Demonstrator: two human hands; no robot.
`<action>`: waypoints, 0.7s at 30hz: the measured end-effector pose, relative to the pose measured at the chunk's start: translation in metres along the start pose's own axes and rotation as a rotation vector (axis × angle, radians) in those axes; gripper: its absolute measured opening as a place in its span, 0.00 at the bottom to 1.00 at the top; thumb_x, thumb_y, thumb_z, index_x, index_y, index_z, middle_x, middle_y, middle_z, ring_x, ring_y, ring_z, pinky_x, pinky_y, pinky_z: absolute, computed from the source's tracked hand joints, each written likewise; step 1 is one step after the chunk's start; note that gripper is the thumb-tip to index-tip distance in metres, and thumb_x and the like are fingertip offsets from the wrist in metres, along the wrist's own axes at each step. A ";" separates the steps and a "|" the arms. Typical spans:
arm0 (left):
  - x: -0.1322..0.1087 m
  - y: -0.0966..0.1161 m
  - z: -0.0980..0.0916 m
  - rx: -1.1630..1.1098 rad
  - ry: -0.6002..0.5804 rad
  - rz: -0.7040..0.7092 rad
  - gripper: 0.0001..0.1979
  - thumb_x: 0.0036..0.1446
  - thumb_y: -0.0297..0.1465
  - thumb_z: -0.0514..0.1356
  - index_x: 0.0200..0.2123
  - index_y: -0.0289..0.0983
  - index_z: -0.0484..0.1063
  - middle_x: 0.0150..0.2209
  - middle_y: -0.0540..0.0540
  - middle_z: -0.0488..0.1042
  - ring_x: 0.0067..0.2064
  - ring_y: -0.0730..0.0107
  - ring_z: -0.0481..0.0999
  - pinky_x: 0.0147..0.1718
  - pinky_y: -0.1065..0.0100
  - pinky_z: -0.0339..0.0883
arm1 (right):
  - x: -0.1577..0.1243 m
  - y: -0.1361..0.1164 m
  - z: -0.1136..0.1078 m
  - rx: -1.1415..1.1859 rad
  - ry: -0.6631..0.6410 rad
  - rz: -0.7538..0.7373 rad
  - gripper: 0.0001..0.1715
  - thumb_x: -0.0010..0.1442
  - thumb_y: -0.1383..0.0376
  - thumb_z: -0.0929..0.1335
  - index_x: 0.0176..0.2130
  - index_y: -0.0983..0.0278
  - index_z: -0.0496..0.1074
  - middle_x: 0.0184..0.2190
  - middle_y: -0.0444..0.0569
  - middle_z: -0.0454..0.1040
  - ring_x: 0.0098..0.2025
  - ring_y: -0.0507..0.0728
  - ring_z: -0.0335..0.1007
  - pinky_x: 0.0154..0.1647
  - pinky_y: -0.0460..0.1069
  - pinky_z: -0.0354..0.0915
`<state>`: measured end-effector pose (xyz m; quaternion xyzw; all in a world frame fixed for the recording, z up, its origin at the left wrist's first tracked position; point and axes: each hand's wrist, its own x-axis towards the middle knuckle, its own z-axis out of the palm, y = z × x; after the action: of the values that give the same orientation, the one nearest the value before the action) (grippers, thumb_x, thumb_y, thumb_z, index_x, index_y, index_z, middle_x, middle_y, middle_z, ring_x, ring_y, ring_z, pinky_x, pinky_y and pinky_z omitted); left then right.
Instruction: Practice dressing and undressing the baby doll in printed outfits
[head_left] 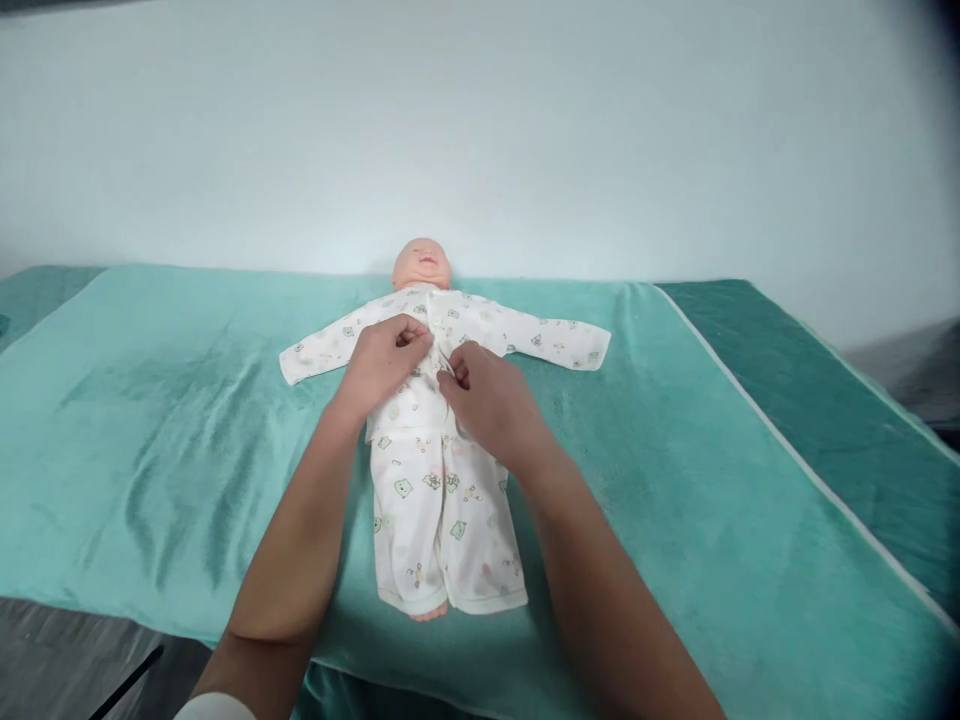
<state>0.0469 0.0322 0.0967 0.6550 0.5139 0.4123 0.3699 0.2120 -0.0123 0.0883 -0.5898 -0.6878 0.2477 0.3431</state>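
A baby doll (421,264) lies on its back with its head toward the wall. It wears a white long-sleeved shirt (561,342) and matching white trousers (409,500), both printed with small green animals. The sleeves stretch out to either side, and one foot peeks from a trouser leg. At the middle of the chest, my left hand (388,358) pinches the edge of the shirt front. Just to its right, my right hand (491,398) has thumb and finger closed on the shirt's front opening. The exact bit of cloth or fastener between the fingers is hard to make out.
A teal cloth (195,450) covers the table, with creases on the left side. A darker teal strip (817,400) with a pale edge runs along the right. Behind stands a white wall (480,120). Grey floor (52,660) shows at the lower left.
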 end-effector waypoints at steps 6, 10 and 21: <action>-0.008 0.005 -0.013 0.089 -0.204 0.049 0.06 0.55 0.35 0.66 0.32 0.39 0.79 0.32 0.48 0.75 0.33 0.71 0.72 0.31 0.70 0.62 | 0.005 0.028 -0.001 0.436 -0.033 0.055 0.14 0.60 0.54 0.71 0.31 0.61 0.72 0.26 0.42 0.68 0.28 0.52 0.59 0.30 0.49 0.55; -0.006 0.003 -0.011 0.208 -0.217 0.119 0.04 0.55 0.31 0.64 0.29 0.39 0.76 0.34 0.49 0.75 0.35 0.71 0.72 0.33 0.70 0.63 | 0.007 0.027 0.001 0.573 0.026 0.080 0.13 0.57 0.54 0.73 0.31 0.61 0.75 0.26 0.41 0.67 0.29 0.50 0.59 0.30 0.48 0.56; -0.007 0.004 -0.011 -0.405 -0.243 -0.024 0.13 0.53 0.39 0.71 0.32 0.36 0.76 0.29 0.48 0.76 0.32 0.73 0.75 0.35 0.70 0.69 | 0.004 0.017 0.016 0.807 0.149 0.117 0.13 0.54 0.54 0.76 0.35 0.60 0.77 0.30 0.43 0.72 0.30 0.51 0.63 0.32 0.48 0.62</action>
<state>0.0378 0.0255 0.1037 0.6062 0.3801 0.4206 0.5579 0.2103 -0.0046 0.0660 -0.4622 -0.4741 0.4732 0.5811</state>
